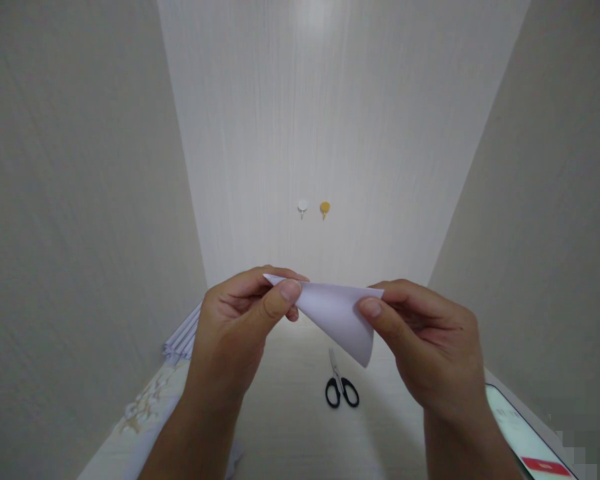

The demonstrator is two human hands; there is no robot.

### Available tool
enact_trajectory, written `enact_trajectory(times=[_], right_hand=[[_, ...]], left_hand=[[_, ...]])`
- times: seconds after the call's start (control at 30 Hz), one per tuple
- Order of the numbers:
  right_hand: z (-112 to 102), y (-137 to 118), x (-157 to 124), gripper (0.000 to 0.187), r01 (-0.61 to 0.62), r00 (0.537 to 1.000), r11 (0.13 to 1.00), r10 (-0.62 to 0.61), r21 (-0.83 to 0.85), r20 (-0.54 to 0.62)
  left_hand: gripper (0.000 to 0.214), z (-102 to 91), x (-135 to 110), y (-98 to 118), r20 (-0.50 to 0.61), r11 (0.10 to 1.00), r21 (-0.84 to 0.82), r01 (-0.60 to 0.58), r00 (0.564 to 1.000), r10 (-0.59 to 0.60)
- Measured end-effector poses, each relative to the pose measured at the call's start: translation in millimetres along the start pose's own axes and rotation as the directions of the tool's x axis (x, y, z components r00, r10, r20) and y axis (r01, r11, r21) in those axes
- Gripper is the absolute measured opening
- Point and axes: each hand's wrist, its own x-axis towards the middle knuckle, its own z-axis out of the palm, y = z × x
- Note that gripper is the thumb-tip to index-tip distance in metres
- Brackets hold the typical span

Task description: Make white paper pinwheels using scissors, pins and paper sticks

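A folded white paper triangle (337,315) hangs in the air between both hands, its point downward. My left hand (240,320) pinches the paper's left corner between thumb and fingers. My right hand (425,340) pinches the right corner the same way. Both hands are held above a pale tabletop (290,427). Black-handled scissors (340,388) lie shut on the table just below the paper, touched by neither hand.
A phone (525,440) with a lit screen lies at the lower right. Striped fabric (183,337) and a floral-patterned item (145,403) sit at the table's left edge. On the white wall panel behind are a white hook (303,207) and a yellow hook (325,209).
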Motion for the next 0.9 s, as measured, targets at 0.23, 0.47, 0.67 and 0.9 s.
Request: enact_trajectory(times=[0.23, 0.47, 0.67, 0.9], right_hand=[[-0.9, 1.5, -1.1, 0.010, -0.004, 1.000, 1.000, 0.004, 0.014, -0.012], [0.2, -3.2, 1.0, 0.007, -0.056, 0.998, 0.998, 0.055, -0.026, -0.034], [0.9, -2.1, 0.0, 0.006, -0.045, 0.997, 0.999, 0.043, -0.019, -0.066], [1.2, 3.2, 0.2, 0.008, -0.046, 0.998, 0.999, 0.046, 0.000, -0.052]], left_hand=[[0.010, 1.4, -0.5, 1.4, -0.019, 1.000, 0.006, -0.003, 1.000, 0.003], [0.008, 2.5, -2.4, 1.4, -0.041, 0.997, 0.071, -0.021, 0.999, 0.024], [0.009, 4.8, -1.7, 1.9, -0.068, 0.995, 0.090, -0.041, 0.997, 0.047], [0.012, 3.6, -3.4, 1.2, -0.049, 0.992, 0.111, -0.064, 0.996, 0.070]])
